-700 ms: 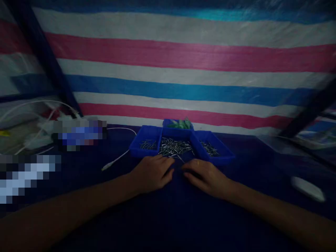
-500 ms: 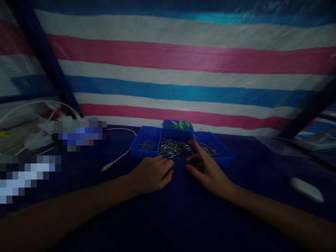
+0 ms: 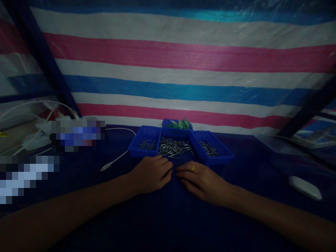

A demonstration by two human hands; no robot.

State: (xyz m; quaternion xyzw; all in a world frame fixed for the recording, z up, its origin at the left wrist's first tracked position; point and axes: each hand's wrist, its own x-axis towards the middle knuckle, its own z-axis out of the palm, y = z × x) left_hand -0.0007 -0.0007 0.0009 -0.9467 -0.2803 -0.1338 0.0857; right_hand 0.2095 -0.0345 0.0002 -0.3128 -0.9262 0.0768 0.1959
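Observation:
Both my hands rest on the dark blue table, close together with a small gap between their fingertips. My left hand (image 3: pixel 153 175) lies palm down in front of the left blue bin (image 3: pixel 144 153), its fingers loosely bent and apart from the thumb. My right hand (image 3: pixel 206 182), with a gold ring (image 3: pixel 193 168), lies with its fingers stretched toward the left hand. Neither visibly holds anything; the palms are hidden. Just beyond the hands is a loose pile of thin, nail-like metal pieces (image 3: pixel 174 147). More such pieces lie in the left bin and the right blue bin (image 3: pixel 217 160).
A third blue bin (image 3: pixel 177 132) behind the pile holds green-and-clear packets (image 3: pixel 181 124). A white cable (image 3: pixel 115 160) lies at left, near a blurred-out object. At right is a white mouse-like object (image 3: pixel 305 188). Striped sheeting (image 3: pixel 183 56) hangs behind the table.
My right hand has come down and back from above the inner edge of the right bin to the table, its raised index finger lowered. My left hand has stayed in place.

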